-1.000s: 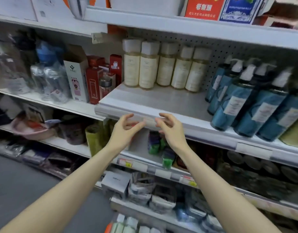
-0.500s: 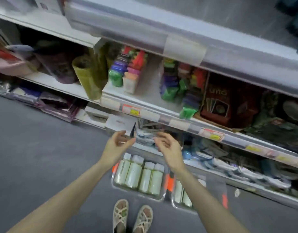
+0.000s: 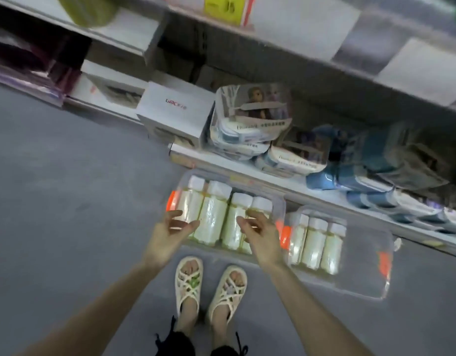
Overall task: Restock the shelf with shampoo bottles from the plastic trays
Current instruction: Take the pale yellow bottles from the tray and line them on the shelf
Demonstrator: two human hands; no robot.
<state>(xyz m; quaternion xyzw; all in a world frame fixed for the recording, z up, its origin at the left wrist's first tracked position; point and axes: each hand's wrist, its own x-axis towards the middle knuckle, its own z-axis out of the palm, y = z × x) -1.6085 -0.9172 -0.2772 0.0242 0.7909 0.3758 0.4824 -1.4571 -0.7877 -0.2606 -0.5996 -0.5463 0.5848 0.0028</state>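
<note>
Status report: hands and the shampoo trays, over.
Left hand, right hand open, empty, over the near tray. Four shampoo bottles in it, three in the second tray. Nothing blocking.

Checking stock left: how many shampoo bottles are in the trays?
7 shampoo bottles: four in the left tray, three in the right tray. The right hand may hide others.

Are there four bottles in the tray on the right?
No, the right tray holds only three shampoo bottles, lying side by side.

trays (image 3: 281,201) are clear glossy plastic, bottles (image 3: 211,222) look shrink-wrapped and shiny, floor (image 3: 67,188) is matt grey, sandals (image 3: 188,281) look rubbery.
</note>
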